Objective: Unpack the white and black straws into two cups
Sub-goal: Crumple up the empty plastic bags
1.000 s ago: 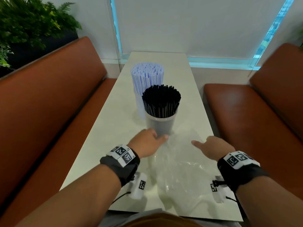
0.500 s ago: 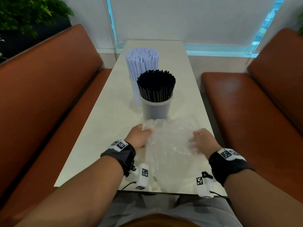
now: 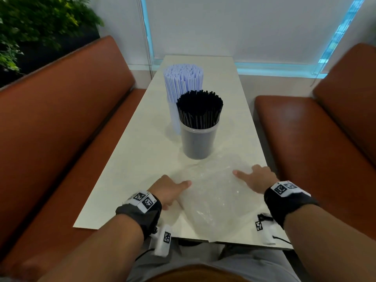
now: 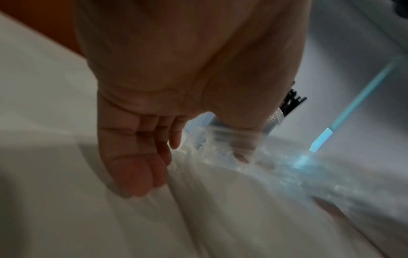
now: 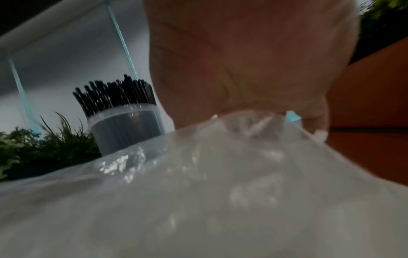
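Observation:
White straws [image 3: 183,82] stand packed in a clear cup far along the table. In front of them, black straws [image 3: 200,107] fill a second clear cup [image 3: 198,142], which also shows in the right wrist view [image 5: 125,129]. An empty clear plastic bag [image 3: 213,196] lies flat on the near part of the table. My left hand [image 3: 168,189] rests at the bag's left edge, thumb laid on the film [image 4: 243,148], fingers [image 4: 137,165] loosely curled beside it. My right hand [image 3: 256,178] rests on the bag's right side with thumb and forefinger spread. The bag [image 5: 220,183] hides its fingertips.
The pale table [image 3: 130,159] is long and narrow, with brown padded benches on the left [image 3: 61,123] and right [image 3: 317,143]. Green plants [image 3: 40,21] stand behind the left bench. A window wall closes off the far end.
Half a second ago both hands gripped the bunched-up bag. Now the bag lies flatter, and the hands have spread apart and rest on its edges.

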